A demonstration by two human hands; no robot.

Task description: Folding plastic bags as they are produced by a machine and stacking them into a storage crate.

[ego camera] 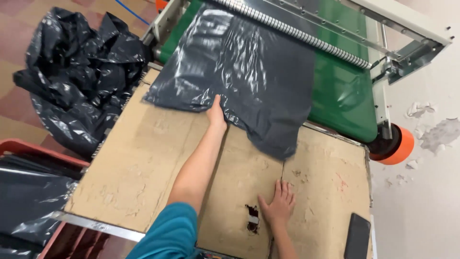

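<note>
A large black plastic bag (249,72) lies spread from the green conveyor belt (342,96) onto a worn cardboard-covered table (139,163). My left hand (216,114), arm stretched forward in a teal sleeve, grips the bag's near edge. My right hand (278,205) rests flat and palm-down on the cardboard, fingers apart, holding nothing. It lies just below the bag's lower corner and beside a small torn hole (251,220).
A heap of crumpled black bags (76,72) sits on the floor at left. A red crate (28,148) with more black plastic stands at bottom left. A dark phone (357,236) lies near the table's right corner. An orange roller end (401,146) and a metal frame (407,43) border the belt.
</note>
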